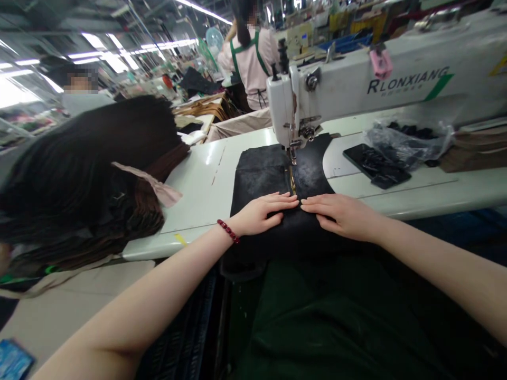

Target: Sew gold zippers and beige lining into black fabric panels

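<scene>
Head view: left hand (pixel 266 212) lies palm down on a black piece (pixel 259 179), fingers extended and side by side, pressing flat rather than pinching. Right hand (pixel 344 215) rests likewise on the same piece; fingertips of both nearly meet. Between them and the needle runs a strip with brassy metal (pixel 293 182), probably a zipper. The piece sits on the white table (pixel 200 182), beneath the head of the sewing machine (pixel 282 105). Right of it: dark phone (pixel 366 158), clear plastic bag (pixel 412 142). Left: tall stack of dark pieces (pixel 91 153).
</scene>
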Demonstrator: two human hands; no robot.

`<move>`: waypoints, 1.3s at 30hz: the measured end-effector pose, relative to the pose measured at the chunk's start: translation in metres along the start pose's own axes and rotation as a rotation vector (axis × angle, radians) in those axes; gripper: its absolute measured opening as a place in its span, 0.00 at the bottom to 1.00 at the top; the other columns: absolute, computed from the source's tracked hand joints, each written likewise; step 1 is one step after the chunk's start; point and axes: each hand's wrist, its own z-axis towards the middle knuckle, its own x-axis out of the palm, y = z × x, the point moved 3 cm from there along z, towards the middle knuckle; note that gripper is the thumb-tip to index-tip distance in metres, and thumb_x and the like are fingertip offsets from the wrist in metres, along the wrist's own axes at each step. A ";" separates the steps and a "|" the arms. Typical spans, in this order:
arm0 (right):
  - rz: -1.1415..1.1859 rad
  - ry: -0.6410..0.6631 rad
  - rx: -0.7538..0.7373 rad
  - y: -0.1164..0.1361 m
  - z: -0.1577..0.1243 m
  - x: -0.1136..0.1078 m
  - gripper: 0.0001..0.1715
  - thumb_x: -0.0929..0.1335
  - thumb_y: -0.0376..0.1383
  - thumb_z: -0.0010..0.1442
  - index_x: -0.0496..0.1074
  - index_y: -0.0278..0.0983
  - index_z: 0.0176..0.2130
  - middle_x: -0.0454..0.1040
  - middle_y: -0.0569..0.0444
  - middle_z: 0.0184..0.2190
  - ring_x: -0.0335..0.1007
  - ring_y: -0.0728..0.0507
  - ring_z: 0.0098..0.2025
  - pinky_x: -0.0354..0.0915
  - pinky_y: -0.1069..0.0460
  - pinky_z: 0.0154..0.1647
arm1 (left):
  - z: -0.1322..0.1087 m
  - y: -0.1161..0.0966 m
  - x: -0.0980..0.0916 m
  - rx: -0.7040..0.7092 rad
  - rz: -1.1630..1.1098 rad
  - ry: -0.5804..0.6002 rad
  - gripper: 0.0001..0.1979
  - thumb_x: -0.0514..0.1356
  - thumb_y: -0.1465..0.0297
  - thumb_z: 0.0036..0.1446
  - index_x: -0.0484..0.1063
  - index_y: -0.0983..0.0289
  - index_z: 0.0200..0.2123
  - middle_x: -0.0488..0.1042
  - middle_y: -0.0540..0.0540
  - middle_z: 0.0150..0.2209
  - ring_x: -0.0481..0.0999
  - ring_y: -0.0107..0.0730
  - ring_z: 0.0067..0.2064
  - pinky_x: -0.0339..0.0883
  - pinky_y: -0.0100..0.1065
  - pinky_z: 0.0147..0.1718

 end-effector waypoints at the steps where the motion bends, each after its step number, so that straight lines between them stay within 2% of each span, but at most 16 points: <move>1: 0.020 -0.005 0.016 0.002 -0.001 -0.003 0.23 0.62 0.33 0.65 0.69 0.39 0.58 0.70 0.49 0.59 0.66 0.41 0.59 0.62 0.41 0.61 | -0.002 0.001 0.000 0.001 -0.005 0.007 0.28 0.52 0.77 0.62 0.60 0.55 0.64 0.61 0.53 0.65 0.58 0.34 0.68 0.49 0.47 0.68; 4: 0.075 -0.136 0.183 0.007 -0.021 -0.019 0.19 0.62 0.35 0.66 0.72 0.41 0.54 0.74 0.51 0.54 0.69 0.40 0.56 0.65 0.42 0.58 | -0.003 0.001 -0.003 0.000 -0.017 0.028 0.29 0.52 0.77 0.62 0.60 0.55 0.65 0.61 0.52 0.66 0.57 0.34 0.68 0.49 0.46 0.68; 7: 0.098 -0.345 0.614 0.004 -0.072 -0.031 0.14 0.62 0.41 0.66 0.76 0.43 0.42 0.79 0.52 0.42 0.76 0.38 0.45 0.71 0.42 0.49 | -0.002 0.000 -0.005 -0.012 -0.026 0.040 0.29 0.52 0.77 0.61 0.60 0.54 0.65 0.61 0.51 0.66 0.56 0.35 0.68 0.49 0.47 0.68; 10: 0.211 -0.213 0.999 -0.003 -0.130 -0.015 0.17 0.64 0.50 0.63 0.77 0.46 0.35 0.80 0.54 0.32 0.78 0.35 0.36 0.74 0.39 0.40 | -0.001 -0.001 -0.005 -0.017 -0.037 0.041 0.29 0.52 0.78 0.61 0.60 0.54 0.64 0.61 0.51 0.65 0.57 0.36 0.68 0.49 0.47 0.68; 12: 0.387 -0.164 1.116 -0.003 -0.151 0.001 0.17 0.68 0.51 0.59 0.78 0.45 0.40 0.81 0.53 0.35 0.78 0.34 0.39 0.75 0.39 0.40 | -0.001 0.000 -0.004 -0.018 -0.043 0.042 0.29 0.52 0.78 0.61 0.61 0.54 0.64 0.62 0.51 0.65 0.57 0.36 0.68 0.49 0.47 0.68; 14: 0.727 -0.175 1.172 0.002 -0.153 0.012 0.20 0.70 0.50 0.57 0.77 0.43 0.45 0.80 0.52 0.42 0.78 0.34 0.44 0.75 0.42 0.42 | 0.000 0.001 -0.004 -0.018 -0.047 0.047 0.29 0.52 0.78 0.61 0.61 0.54 0.64 0.62 0.51 0.65 0.57 0.36 0.68 0.48 0.47 0.68; 16: 1.145 -0.237 1.182 0.014 -0.137 0.012 0.19 0.70 0.47 0.58 0.77 0.42 0.47 0.79 0.51 0.46 0.77 0.36 0.47 0.75 0.45 0.44 | 0.000 0.003 -0.004 -0.018 -0.052 0.056 0.29 0.51 0.78 0.61 0.61 0.54 0.64 0.61 0.51 0.65 0.56 0.36 0.68 0.47 0.48 0.68; 18: 1.448 -0.398 1.127 0.026 -0.110 -0.001 0.16 0.69 0.44 0.61 0.77 0.41 0.47 0.78 0.53 0.49 0.75 0.40 0.50 0.72 0.48 0.49 | -0.001 0.004 -0.004 -0.012 -0.063 0.067 0.28 0.50 0.77 0.62 0.60 0.55 0.64 0.61 0.51 0.66 0.56 0.37 0.68 0.47 0.48 0.68; 20: 1.582 -0.601 0.970 0.033 -0.080 -0.022 0.15 0.68 0.41 0.63 0.76 0.41 0.48 0.76 0.54 0.52 0.71 0.42 0.55 0.69 0.48 0.55 | -0.001 0.006 -0.004 -0.007 -0.077 0.076 0.28 0.50 0.77 0.63 0.60 0.55 0.65 0.60 0.51 0.66 0.55 0.37 0.69 0.46 0.49 0.68; 22: 1.621 -0.636 0.826 0.037 -0.052 -0.041 0.14 0.67 0.40 0.63 0.77 0.38 0.46 0.76 0.53 0.51 0.70 0.42 0.55 0.68 0.46 0.57 | -0.001 0.008 -0.003 0.000 -0.091 0.080 0.27 0.49 0.76 0.64 0.59 0.55 0.65 0.60 0.51 0.66 0.55 0.38 0.69 0.45 0.50 0.69; 25: 1.499 -0.589 0.720 0.034 -0.032 -0.061 0.12 0.69 0.42 0.62 0.79 0.40 0.42 0.79 0.54 0.45 0.74 0.42 0.49 0.70 0.46 0.52 | -0.001 0.010 -0.002 0.011 -0.100 0.069 0.27 0.50 0.76 0.64 0.59 0.55 0.65 0.60 0.51 0.66 0.56 0.38 0.68 0.46 0.49 0.69; 29: 0.924 -0.299 0.855 0.019 -0.047 -0.080 0.20 0.70 0.51 0.59 0.78 0.39 0.29 0.78 0.53 0.27 0.76 0.43 0.32 0.72 0.49 0.38 | -0.001 0.009 -0.003 -0.009 -0.073 0.089 0.28 0.50 0.77 0.63 0.59 0.54 0.65 0.59 0.50 0.67 0.55 0.36 0.69 0.45 0.48 0.69; 31: 0.677 -0.348 0.926 0.007 -0.060 -0.094 0.24 0.68 0.54 0.59 0.78 0.38 0.29 0.78 0.51 0.27 0.76 0.43 0.31 0.72 0.50 0.37 | -0.002 0.007 -0.004 -0.019 -0.051 0.093 0.29 0.50 0.78 0.62 0.59 0.53 0.65 0.59 0.49 0.67 0.55 0.35 0.69 0.45 0.47 0.69; 35: 0.699 -0.586 0.930 -0.016 -0.066 -0.123 0.26 0.65 0.56 0.61 0.76 0.37 0.33 0.79 0.48 0.34 0.77 0.43 0.34 0.73 0.48 0.40 | -0.003 0.006 -0.005 -0.047 -0.011 0.097 0.31 0.52 0.78 0.60 0.58 0.51 0.65 0.60 0.46 0.66 0.57 0.34 0.68 0.46 0.45 0.69; 37: 0.636 -0.531 0.907 -0.022 -0.058 -0.130 0.26 0.65 0.56 0.61 0.75 0.36 0.34 0.79 0.48 0.34 0.76 0.43 0.34 0.72 0.48 0.40 | -0.003 0.006 -0.005 -0.064 0.004 0.090 0.32 0.52 0.79 0.59 0.58 0.50 0.65 0.60 0.45 0.66 0.58 0.33 0.68 0.46 0.44 0.69; 39: 0.530 -0.380 0.862 -0.023 -0.047 -0.129 0.25 0.66 0.55 0.61 0.76 0.36 0.35 0.79 0.49 0.34 0.76 0.42 0.35 0.72 0.47 0.41 | -0.003 0.005 -0.005 -0.076 0.010 0.077 0.33 0.52 0.79 0.58 0.58 0.49 0.65 0.60 0.44 0.66 0.58 0.32 0.67 0.47 0.44 0.69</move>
